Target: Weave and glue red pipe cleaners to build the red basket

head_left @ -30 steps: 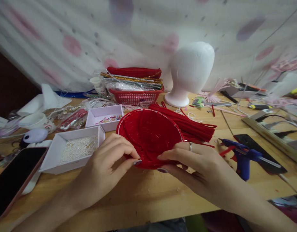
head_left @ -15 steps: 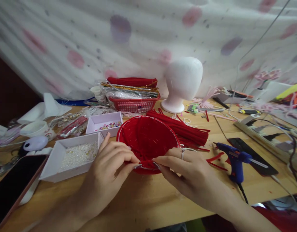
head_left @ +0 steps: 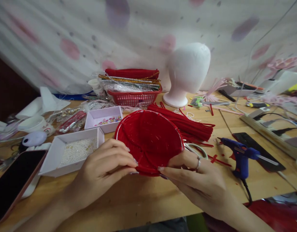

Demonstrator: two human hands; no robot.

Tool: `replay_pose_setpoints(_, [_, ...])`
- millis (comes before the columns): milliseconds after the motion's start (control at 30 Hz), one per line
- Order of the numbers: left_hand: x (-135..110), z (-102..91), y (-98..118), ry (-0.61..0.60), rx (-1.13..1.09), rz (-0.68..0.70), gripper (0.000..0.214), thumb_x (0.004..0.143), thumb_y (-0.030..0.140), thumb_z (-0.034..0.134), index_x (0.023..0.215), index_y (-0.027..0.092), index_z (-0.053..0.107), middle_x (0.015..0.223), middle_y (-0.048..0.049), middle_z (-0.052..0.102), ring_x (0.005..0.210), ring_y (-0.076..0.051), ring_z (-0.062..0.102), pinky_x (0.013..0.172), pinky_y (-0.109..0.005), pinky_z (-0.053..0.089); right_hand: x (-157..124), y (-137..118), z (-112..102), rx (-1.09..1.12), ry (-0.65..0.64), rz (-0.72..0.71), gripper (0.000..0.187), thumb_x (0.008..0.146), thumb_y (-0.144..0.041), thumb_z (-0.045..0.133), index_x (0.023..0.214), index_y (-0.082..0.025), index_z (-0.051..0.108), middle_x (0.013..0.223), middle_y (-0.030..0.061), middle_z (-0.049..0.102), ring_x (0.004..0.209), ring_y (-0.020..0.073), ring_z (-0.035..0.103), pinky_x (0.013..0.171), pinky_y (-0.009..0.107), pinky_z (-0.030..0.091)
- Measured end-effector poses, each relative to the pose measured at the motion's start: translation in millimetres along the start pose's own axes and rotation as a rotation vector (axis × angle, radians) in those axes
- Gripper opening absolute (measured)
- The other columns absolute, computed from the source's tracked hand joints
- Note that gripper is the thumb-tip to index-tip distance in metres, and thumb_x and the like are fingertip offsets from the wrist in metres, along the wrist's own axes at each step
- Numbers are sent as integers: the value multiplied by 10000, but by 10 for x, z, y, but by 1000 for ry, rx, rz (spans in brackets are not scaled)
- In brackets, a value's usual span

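A red bowl-shaped piece (head_left: pixel 153 138), its wall seemingly made of fuzzy red stems with a thin pale rim, stands tilted with its hollow toward me. My left hand (head_left: pixel 107 164) pinches the near left part of the rim between thumb and fingers. On the near right of the same rim, my right hand (head_left: pixel 194 174), with a ring on one finger, is closed too. Just behind the bowl lies a bundle of red pipe cleaners (head_left: pixel 187 124). Scissors with pale handles (head_left: pixel 198 149) show partly behind my right hand.
To the left are a tray of pearl beads (head_left: pixel 78 151), a tray of coloured gems (head_left: pixel 106 120) and a phone (head_left: pixel 16 183). A blue glue gun (head_left: pixel 240 154) lies right. A white foam head (head_left: pixel 188 71) and a red basket (head_left: pixel 135 97) stand behind. A power strip (head_left: pixel 271 138) borders the right.
My hands have moved slightly apart along the near rim, the right one shifting rightward. The bowl tilts a little more toward me, and the scissors' handles now show more. The camera view has shifted.
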State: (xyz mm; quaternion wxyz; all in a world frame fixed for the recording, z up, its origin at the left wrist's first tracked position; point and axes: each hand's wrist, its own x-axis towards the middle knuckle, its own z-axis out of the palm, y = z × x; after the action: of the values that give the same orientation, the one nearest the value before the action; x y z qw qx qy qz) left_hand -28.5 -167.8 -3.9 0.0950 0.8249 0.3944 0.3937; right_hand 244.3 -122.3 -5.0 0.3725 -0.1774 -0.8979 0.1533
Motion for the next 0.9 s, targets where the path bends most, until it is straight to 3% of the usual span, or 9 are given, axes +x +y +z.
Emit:
replay_pose_setpoints(233, [-14,-25,-37,-37,-18,15,58,990,196,639,980,237,679,882,20,749,922,-142,658,893,-296,542,-53,17,-23,-44,-159,-33,371,933,35,500,1166,-154,719,949,78,709,770,145,608,633,269,487])
replay_pose_setpoints(400, [5,-75,-69,-88,-9,61,64,982,183,645,984,233,685,884,19,746,918,-134,656,885,-266,544,-39,32,-53,-104,-248,-51,336,1048,-79,449,1200,-184,729,969,74,711,821,137,624,669,252,509])
replay_pose_setpoints(500, [-33,-106,-141,-118,-13,91,137,1006,181,603,1040,252,715,945,-5,759,961,-149,655,878,-281,547,-22,48,-65,-147,-256,-65,326,1069,-125,450,1191,-202,742,961,72,719,814,138,624,662,253,507])
replay_pose_setpoints(700, [-41,-169,-207,-181,-2,75,251,994,100,576,1111,271,719,972,-16,769,940,-154,653,855,-286,541,14,133,-83,-165,-211,-132,378,1011,-36,456,1200,-201,739,932,61,713,790,158,579,661,283,477])
replay_pose_setpoints(900, [86,-195,-146,-164,-13,28,211,974,78,594,1004,238,729,874,-1,749,861,-131,671,802,-240,551,40,195,-115,-144,-187,-127,396,978,0,473,1207,-197,730,978,73,704,930,184,598,848,345,508])
